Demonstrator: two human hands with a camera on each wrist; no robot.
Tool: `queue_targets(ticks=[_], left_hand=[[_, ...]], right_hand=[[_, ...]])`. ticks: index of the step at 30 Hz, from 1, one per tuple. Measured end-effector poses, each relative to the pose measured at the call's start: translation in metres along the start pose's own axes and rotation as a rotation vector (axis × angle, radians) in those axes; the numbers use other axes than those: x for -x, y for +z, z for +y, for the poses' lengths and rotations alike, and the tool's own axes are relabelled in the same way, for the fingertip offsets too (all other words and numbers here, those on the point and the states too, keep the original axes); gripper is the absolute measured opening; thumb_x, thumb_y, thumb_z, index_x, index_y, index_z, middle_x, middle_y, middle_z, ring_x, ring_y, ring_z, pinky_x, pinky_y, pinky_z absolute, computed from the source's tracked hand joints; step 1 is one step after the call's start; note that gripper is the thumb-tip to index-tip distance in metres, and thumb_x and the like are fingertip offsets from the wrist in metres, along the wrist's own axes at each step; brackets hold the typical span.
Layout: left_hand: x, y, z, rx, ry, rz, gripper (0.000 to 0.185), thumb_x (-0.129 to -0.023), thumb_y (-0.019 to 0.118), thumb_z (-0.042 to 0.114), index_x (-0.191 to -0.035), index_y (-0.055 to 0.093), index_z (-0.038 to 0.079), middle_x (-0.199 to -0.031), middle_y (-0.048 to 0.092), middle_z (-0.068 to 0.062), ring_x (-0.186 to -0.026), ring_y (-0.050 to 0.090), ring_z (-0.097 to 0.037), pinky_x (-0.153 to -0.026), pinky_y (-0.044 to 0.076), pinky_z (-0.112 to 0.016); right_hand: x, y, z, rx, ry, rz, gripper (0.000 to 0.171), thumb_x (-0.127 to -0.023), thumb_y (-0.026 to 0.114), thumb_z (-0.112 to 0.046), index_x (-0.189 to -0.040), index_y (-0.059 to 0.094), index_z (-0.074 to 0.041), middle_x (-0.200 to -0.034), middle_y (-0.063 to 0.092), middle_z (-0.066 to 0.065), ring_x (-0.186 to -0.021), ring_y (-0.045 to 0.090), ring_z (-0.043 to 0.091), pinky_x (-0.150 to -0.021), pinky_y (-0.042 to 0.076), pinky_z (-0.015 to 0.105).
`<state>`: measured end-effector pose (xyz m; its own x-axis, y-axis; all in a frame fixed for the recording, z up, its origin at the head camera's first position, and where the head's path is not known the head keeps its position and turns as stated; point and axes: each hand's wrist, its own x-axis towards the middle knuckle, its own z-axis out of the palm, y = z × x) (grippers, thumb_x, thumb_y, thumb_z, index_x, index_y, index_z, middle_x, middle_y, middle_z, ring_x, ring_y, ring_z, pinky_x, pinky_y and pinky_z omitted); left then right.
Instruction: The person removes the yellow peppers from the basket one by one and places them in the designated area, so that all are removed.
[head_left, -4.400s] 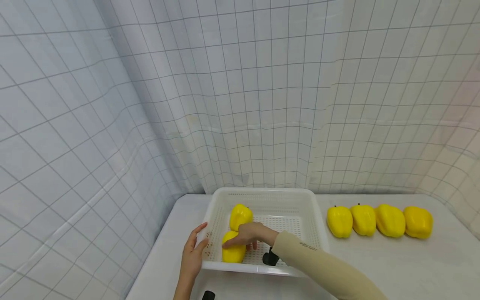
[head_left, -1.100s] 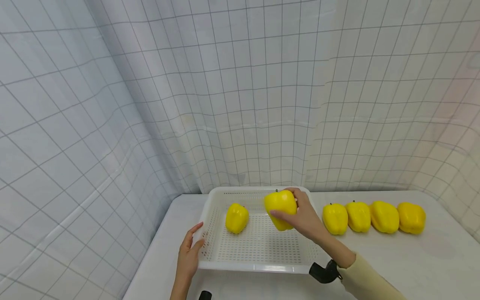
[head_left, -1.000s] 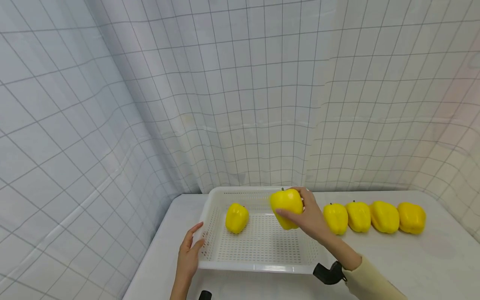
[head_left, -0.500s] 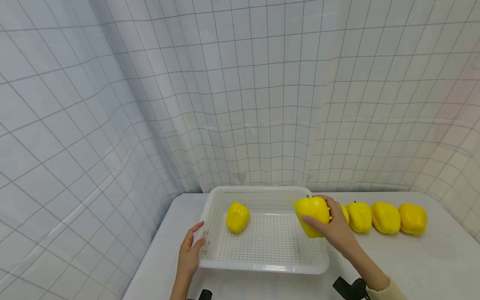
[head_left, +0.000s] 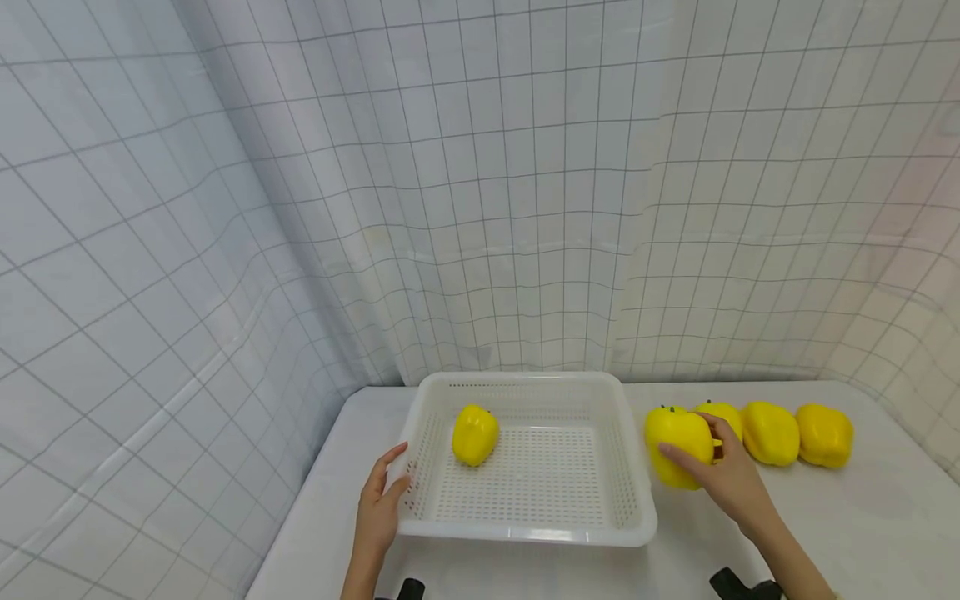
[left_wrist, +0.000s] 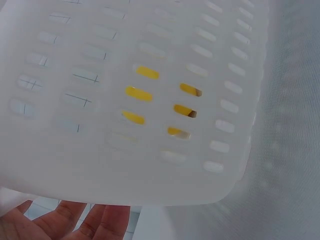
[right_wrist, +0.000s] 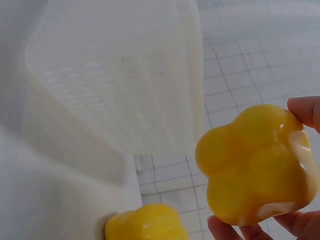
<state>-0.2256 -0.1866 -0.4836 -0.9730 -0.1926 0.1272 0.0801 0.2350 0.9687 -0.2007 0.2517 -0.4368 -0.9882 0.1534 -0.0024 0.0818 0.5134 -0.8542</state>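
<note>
My right hand (head_left: 731,479) holds a yellow bell pepper (head_left: 669,458) just right of the basket, thumb on the near side and fingers behind. In the right wrist view the lobed underside of this bell pepper (right_wrist: 255,165) faces the camera, fingertips around its edge. My left hand (head_left: 377,510) grips the left rim of a white perforated plastic basket (head_left: 525,533). The left wrist view shows left fingers (left_wrist: 112,220) at that rim. Inside the basket, toward the left, lies one yellow bell pepper (head_left: 475,435), glimpsed through the wall slots in the left wrist view.
Along the back right of the white table (head_left: 750,575) runs a row of yellow bell peppers (head_left: 771,433); the held one hides its left end. A white gridded curtain (head_left: 525,208) hangs behind and at the left. Black wrist devices (head_left: 738,586) show at the bottom.
My right hand took the nearer bell pepper from the basket, lifted it, and carried it rightward past the basket's right rim, then lower before the row. My left hand stays on the rim.
</note>
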Motion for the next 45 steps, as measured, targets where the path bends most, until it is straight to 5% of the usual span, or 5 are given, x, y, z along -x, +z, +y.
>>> queue_targets(ticks=[6,21,28,45], left_hand=[[0.001,-0.001,0.002,0.001,-0.009,-0.01,0.046,-0.093,0.046,-0.002,-0.138,0.048,0.008,-0.142,0.041,-0.019,-0.112,0.049,-0.03,-0.082,0.043,-0.025],[-0.002,-0.001,0.0,-0.003,-0.008,0.002,0.046,-0.092,0.048,-0.003,-0.136,0.05,0.008,-0.142,0.043,-0.015,-0.117,0.046,-0.029,-0.088,0.039,-0.03],[-0.001,0.0,0.001,0.031,-0.01,-0.01,0.047,-0.092,0.048,-0.003,-0.137,0.049,0.009,-0.141,0.043,-0.016,-0.114,0.047,-0.028,-0.082,0.042,-0.023],[0.001,0.001,0.0,0.009,-0.017,0.001,0.046,-0.092,0.048,-0.003,-0.136,0.05,0.008,-0.141,0.044,-0.016,-0.114,0.048,-0.03,-0.084,0.041,-0.022]], right_hand=[[-0.002,-0.007,0.021,0.052,0.094,-0.078,0.096,-0.083,0.065,-0.052,-0.145,0.018,0.004,-0.139,0.028,0.03,-0.109,0.044,0.038,-0.078,0.048,0.042],[-0.004,-0.005,0.061,0.131,0.148,-0.161,0.093,-0.079,0.068,-0.055,-0.142,0.026,0.001,-0.135,0.034,0.028,-0.107,0.047,0.035,-0.076,0.047,0.043],[-0.003,-0.005,0.07,0.123,0.162,-0.178,0.091,-0.08,0.068,-0.054,-0.141,0.027,0.001,-0.135,0.035,0.029,-0.107,0.047,0.035,-0.075,0.047,0.043],[-0.008,-0.002,0.079,0.073,0.253,-0.224,0.098,-0.082,0.06,-0.062,-0.142,0.021,0.005,-0.137,0.031,0.033,-0.114,0.04,0.041,-0.094,0.033,0.06]])
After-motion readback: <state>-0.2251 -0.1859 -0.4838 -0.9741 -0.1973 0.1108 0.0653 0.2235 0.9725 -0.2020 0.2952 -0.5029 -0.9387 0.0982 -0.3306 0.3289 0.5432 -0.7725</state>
